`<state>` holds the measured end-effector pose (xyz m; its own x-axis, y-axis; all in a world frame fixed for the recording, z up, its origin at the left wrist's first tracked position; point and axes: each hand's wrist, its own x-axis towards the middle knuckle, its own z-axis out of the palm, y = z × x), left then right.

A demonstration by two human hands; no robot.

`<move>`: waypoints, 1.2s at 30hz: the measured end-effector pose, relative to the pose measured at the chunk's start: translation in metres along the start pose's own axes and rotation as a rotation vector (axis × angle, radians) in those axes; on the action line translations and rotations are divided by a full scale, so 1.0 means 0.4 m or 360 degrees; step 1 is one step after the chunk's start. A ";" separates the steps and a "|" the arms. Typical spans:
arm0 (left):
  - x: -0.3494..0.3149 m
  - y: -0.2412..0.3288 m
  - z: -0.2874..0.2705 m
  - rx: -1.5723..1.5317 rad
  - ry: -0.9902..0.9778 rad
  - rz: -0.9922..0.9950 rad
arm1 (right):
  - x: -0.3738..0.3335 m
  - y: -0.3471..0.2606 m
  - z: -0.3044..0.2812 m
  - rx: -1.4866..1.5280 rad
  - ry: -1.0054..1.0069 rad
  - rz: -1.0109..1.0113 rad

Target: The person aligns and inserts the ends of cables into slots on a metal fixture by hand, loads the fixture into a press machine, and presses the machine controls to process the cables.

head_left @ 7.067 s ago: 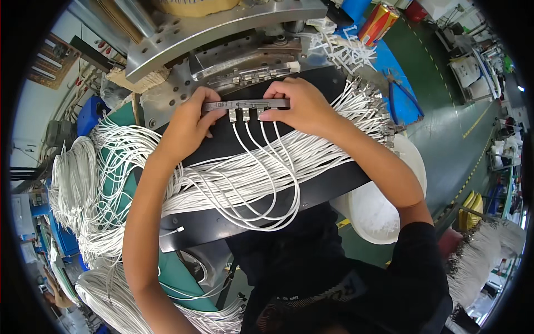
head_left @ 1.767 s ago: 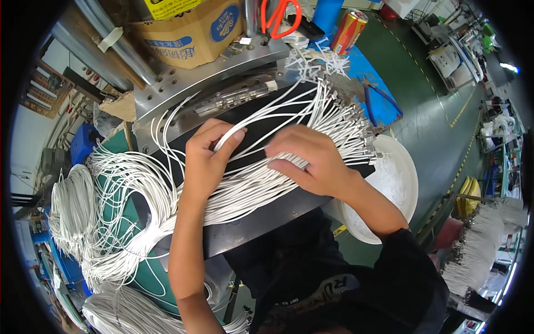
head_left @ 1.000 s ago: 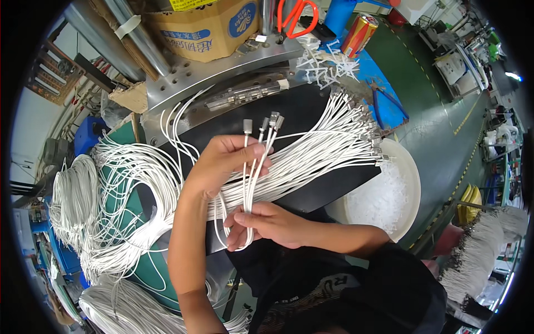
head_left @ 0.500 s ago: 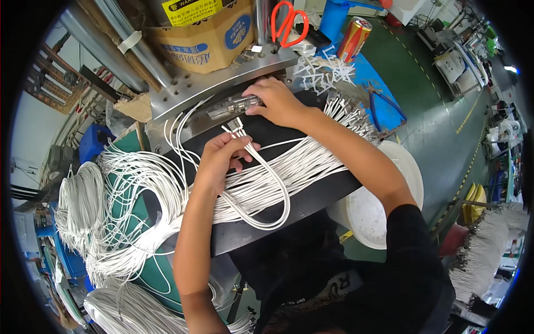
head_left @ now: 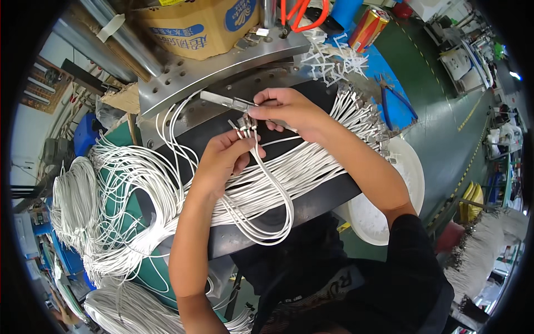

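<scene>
Several white cables (head_left: 282, 201) are pinched near their ends in my left hand (head_left: 225, 157). They loop down toward me and back up over a bundle. At their tips are small metal connectors (head_left: 245, 121). My right hand (head_left: 292, 114) is closed around a long narrow metal tool (head_left: 222, 100), whose flat end points to the left. The tool's middle sits right at the connectors; whether it touches them I cannot tell. My right fingers partly hide it. Beneath both hands lies the large bundle of white cables (head_left: 267, 186), its connector ends at the right.
A steel machine plate (head_left: 222, 64) carries a cardboard box (head_left: 189, 33) and orange-handled scissors (head_left: 303, 16). White plastic pieces (head_left: 336, 60), a drink can (head_left: 369, 29) and blue-handled pliers (head_left: 396, 100) lie at right. A white bucket (head_left: 410, 167) stands below; coiled cables (head_left: 75, 206) lie left.
My right hand has lifted the metal tool off the surface by the machine and brought it down to the cable ends. My left hand keeps its pinch on the cables, raised slightly to the right.
</scene>
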<state>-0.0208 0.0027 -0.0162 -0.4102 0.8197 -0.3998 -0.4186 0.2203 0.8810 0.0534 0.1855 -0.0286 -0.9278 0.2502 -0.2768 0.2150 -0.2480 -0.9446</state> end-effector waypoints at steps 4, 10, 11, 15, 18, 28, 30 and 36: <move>-0.004 -0.003 -0.002 -0.0088 -0.0016 -0.0047 | -0.012 0.003 -0.001 -0.0042 -0.0067 0.0069; 0.000 -0.019 0.005 0.0079 0.0192 0.0036 | -0.020 0.002 0.025 -0.0180 0.0041 0.0019; -0.001 -0.019 0.005 0.0080 0.0192 0.0034 | -0.021 0.004 0.027 -0.0202 0.0079 -0.0004; -0.001 -0.016 0.004 0.0029 0.0207 0.0035 | -0.021 0.007 0.016 0.0087 0.0128 -0.0009; 0.001 -0.017 0.000 0.0016 0.0106 0.0007 | -0.021 0.014 0.027 0.0069 0.0137 -0.0079; 0.004 -0.022 0.021 0.0192 0.0344 0.0137 | -0.027 0.019 0.027 -0.0013 0.0080 -0.0085; 0.004 -0.023 0.010 0.0295 0.0353 0.0116 | -0.018 0.012 0.018 0.0113 0.0087 -0.0051; 0.008 -0.032 0.002 0.0334 0.0320 0.0155 | -0.028 0.007 0.025 0.0041 0.0063 -0.0040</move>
<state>-0.0160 0.0031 -0.0285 -0.6012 0.7256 -0.3347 -0.2018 0.2675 0.9422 0.0613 0.1727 -0.0265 -0.9198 0.2934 -0.2605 0.1834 -0.2652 -0.9466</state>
